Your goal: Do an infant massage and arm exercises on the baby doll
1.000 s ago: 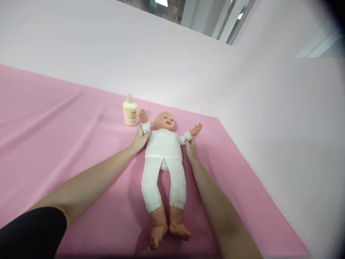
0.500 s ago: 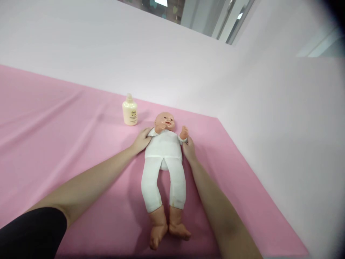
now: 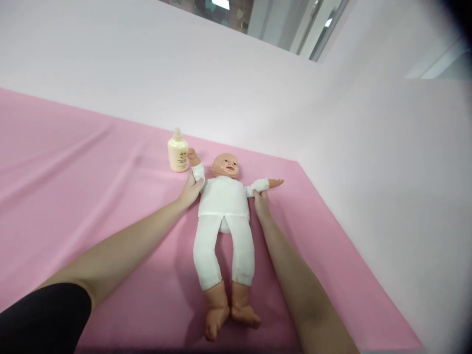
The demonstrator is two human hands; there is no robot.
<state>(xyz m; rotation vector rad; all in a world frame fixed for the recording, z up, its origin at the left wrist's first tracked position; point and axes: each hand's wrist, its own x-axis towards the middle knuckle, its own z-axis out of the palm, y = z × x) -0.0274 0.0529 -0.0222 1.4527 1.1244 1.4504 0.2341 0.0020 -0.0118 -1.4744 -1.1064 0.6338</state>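
A baby doll (image 3: pixel 223 199) in a white outfit lies on its back on the pink sheet (image 3: pixel 140 275), head away from me and bare feet toward me. Its arms are spread out to both sides. My left hand (image 3: pixel 191 191) is closed around the doll's sleeved arm on the left, which points up and outward. My right hand (image 3: pixel 261 202) grips the other sleeved arm from below, near the elbow; that arm stretches out to the right. Some of my fingers are hidden behind the sleeves.
A cream-coloured pump-neck bottle (image 3: pixel 178 153) with dark print stands upright just beyond my left hand, close to the doll's raised hand. White padded walls (image 3: pixel 354 162) border the sheet at the back and right. A window (image 3: pixel 273 24) opens above the back wall.
The doll's arms have swung from folded over the chest to spread outward. Both my hands moved slightly with them, keeping hold of the arms. The bottle and the doll's body stayed put.
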